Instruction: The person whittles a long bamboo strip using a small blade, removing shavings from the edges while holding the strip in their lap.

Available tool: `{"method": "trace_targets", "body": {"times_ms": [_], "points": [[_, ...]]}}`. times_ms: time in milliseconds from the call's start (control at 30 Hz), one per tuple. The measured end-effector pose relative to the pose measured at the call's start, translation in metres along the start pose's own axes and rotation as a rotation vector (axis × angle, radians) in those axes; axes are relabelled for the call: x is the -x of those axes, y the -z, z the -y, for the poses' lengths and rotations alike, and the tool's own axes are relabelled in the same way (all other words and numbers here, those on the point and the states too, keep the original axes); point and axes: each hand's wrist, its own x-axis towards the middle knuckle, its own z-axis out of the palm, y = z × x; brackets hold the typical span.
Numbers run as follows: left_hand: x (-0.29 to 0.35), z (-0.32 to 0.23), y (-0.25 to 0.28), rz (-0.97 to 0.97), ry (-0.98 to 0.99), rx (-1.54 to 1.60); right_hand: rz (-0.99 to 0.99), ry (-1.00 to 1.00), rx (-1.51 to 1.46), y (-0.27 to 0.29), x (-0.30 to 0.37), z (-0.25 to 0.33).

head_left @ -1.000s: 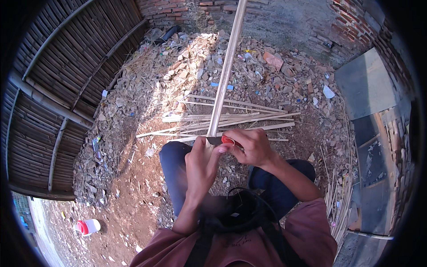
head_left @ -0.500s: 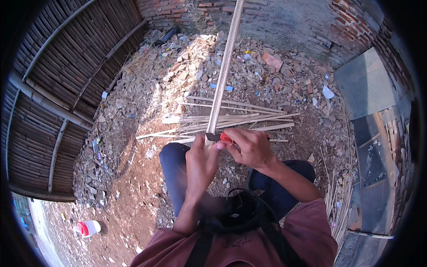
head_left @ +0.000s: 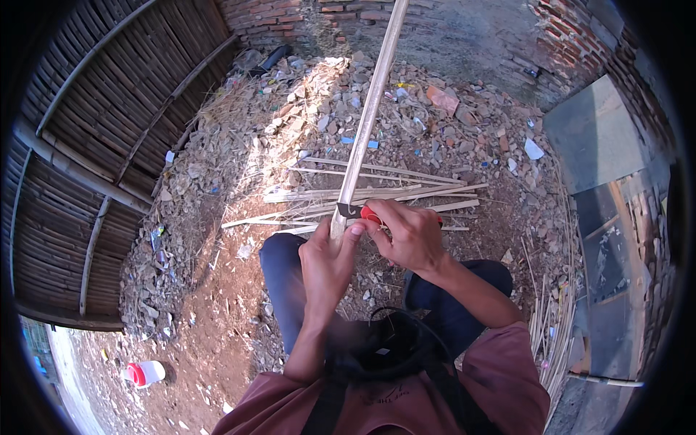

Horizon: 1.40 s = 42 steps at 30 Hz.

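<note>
My left hand (head_left: 325, 267) is closed round the near end of a long pale bamboo strip (head_left: 368, 119), which slants up and away toward the brick wall. In my right hand (head_left: 409, 238) is a red-handled knife (head_left: 371, 215), most of its handle covered by my fingers. Its short dark blade lies across the strip just beyond my left fingers. My left thumb rests near the base of the blade. Beyond my hands, several cut bamboo strips (head_left: 391, 194) lie in a loose, crossing pile on the ground.
Rubble (head_left: 464, 138) covers the ground up to a brick wall (head_left: 464, 43). A slatted bamboo panel (head_left: 80, 167) stands at left, grey boards (head_left: 602, 138) at right. A white container with a red lid (head_left: 148, 373) lies at lower left; more thin strips (head_left: 551, 326) lie at right.
The knife and my right hand have shifted slightly away from me along the bamboo strip. The strip's far end has swung a little to the right.
</note>
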Motion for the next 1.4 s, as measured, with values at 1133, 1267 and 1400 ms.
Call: {"method": "trace_targets", "body": {"times_ms": [1133, 1267, 1400], "points": [[0.015, 0.006, 0.006, 0.19, 0.01, 0.043, 0.15, 0.062, -0.212, 0.007, 0.005, -0.002], [0.013, 0.005, 0.002, 0.111, -0.052, -0.027, 0.098, 0.036, -0.181, 0.008, 0.003, 0.004], [0.009, 0.003, 0.001, 0.127, -0.01, -0.099, 0.068, 0.021, -0.086, 0.005, 0.003, 0.003]]}}
